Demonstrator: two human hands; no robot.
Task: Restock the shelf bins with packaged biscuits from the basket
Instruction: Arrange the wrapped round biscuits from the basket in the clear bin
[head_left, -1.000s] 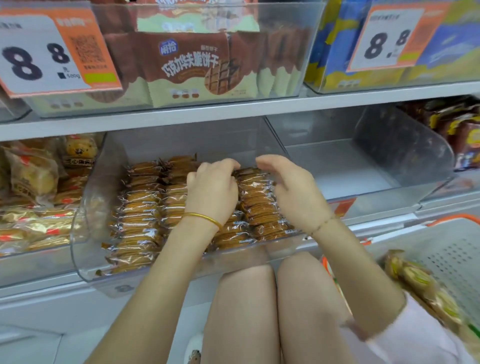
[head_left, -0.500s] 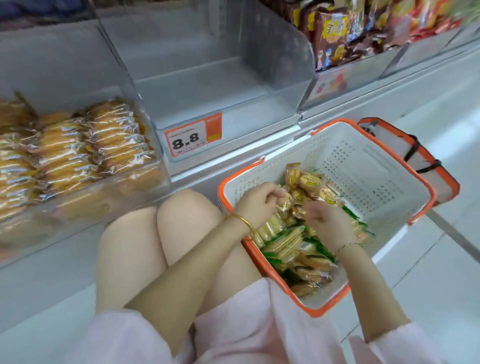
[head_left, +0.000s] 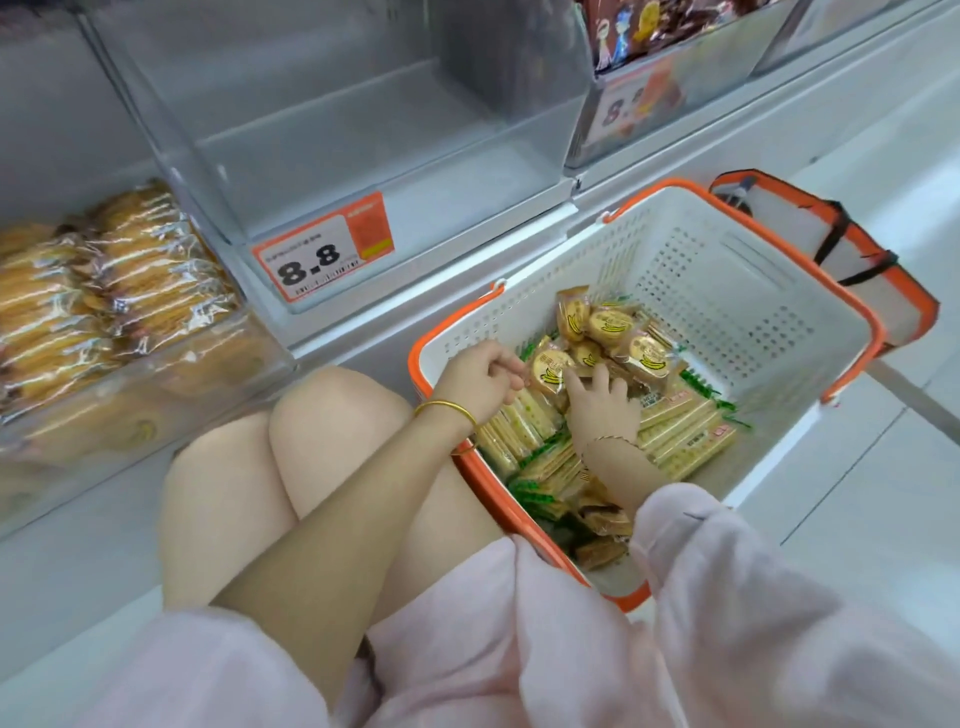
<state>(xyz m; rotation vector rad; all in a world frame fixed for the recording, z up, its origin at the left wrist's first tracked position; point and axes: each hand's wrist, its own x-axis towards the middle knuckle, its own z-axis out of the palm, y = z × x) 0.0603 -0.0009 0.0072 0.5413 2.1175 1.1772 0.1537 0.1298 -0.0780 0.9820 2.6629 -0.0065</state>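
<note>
bright, even light | soft focus (edges smeared, wide-angle bowed) | faint shadows

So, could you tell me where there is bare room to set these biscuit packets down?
The clear bin behind the 8.8 price tag is bare, between the full biscuit bin on its left and the snack bin on its right. The basket is bare in its far half; its near half is crowded with packets, the left hand and right hand.
</note>
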